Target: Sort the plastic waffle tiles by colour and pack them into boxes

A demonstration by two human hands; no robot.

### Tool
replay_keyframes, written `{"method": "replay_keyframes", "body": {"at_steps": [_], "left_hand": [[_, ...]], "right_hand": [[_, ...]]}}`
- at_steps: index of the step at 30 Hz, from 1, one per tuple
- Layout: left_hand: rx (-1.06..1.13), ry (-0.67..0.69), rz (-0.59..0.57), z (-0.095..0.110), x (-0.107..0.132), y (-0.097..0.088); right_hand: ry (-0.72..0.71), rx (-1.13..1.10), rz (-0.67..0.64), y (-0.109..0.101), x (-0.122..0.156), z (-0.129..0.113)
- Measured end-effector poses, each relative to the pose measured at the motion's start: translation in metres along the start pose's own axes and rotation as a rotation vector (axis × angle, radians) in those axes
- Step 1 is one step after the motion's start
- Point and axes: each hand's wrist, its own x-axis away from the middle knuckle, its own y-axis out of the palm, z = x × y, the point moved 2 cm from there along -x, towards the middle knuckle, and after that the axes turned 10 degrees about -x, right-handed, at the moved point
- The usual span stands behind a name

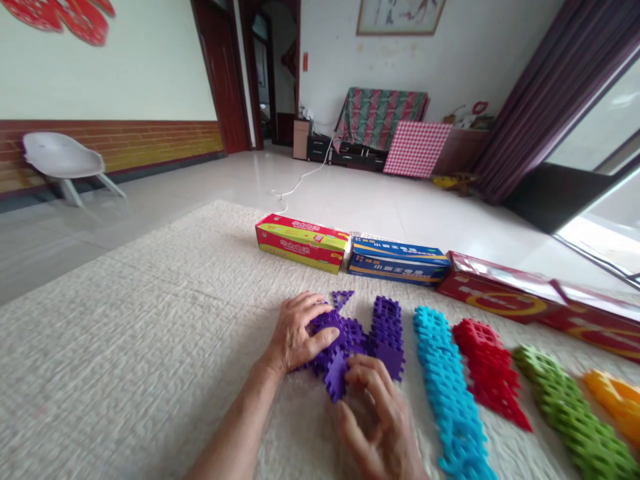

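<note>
A loose pile of purple interlocking building pieces (334,332) lies on the pale quilted mat. My left hand (299,333) is closed around the pile's left side, thumb on top and fingers bent over the far edge. My right hand (380,417) is at the near side, fingers curved and apart, its fingertips beside a tilted purple square piece (336,375). Whether they touch it I cannot tell. Just beyond the pile is a purple triangle piece (343,299). A row of stacked purple pieces (387,327) lies to the right.
Rows of blue (445,380), red (490,367), green (565,407) and yellow pieces (617,400) extend rightward. Behind them stand a red-and-yellow box (303,243), a blue box (397,260) and dark red boxes (500,287). A white chair (65,157) stands far left.
</note>
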Motion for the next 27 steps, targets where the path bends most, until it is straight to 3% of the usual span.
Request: {"method": "replay_keyframes", "body": {"at_steps": [4,8,13,19,27], "left_hand": [[-0.195,0.07,-0.011,0.016,0.002,0.001],[-0.232,0.155,-0.109,0.032,0.005,0.006],[-0.301,0.117,-0.105,0.031,0.007,0.012],[-0.288,0.066,-0.003,0.018,0.004,0.018],[-0.201,0.082,0.057,0.012,0.005,0.022]], "right_hand": [[-0.027,0.121,0.121,-0.013,0.007,0.0],[0.019,0.151,0.261,-0.023,0.019,0.001],[0.044,0.255,0.333,-0.022,0.028,0.007],[-0.075,0.533,0.187,-0.037,0.018,0.018],[-0.069,0.751,-0.054,-0.058,0.016,0.036]]}}
